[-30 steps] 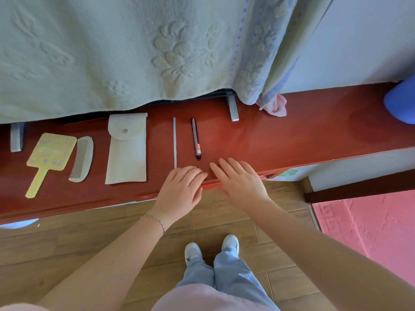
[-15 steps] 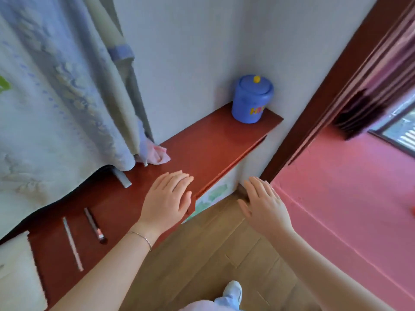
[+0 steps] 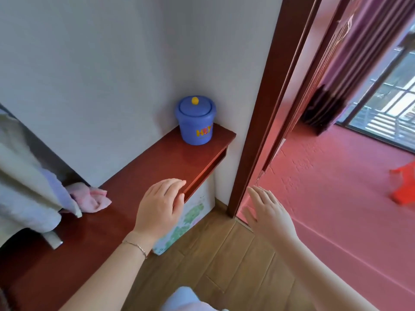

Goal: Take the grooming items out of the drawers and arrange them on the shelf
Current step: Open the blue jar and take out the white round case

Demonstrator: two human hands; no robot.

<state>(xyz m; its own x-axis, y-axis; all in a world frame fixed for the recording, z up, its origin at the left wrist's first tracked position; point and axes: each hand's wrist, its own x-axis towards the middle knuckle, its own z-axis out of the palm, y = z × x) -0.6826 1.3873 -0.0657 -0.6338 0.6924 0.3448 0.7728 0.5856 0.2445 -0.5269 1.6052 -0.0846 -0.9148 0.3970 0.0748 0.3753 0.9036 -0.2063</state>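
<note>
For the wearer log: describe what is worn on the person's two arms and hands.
Both forearms are bare, with no sleeves in view. The left hand has a thin chain bracelet at the wrist. The right hand shows no jewellery or glove.

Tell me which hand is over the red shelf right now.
The left hand, the one with the thin bracelet at its wrist, lies flat over the front edge of the red shelf. The right hand hangs open off the shelf, above the floor by the door frame.
</note>
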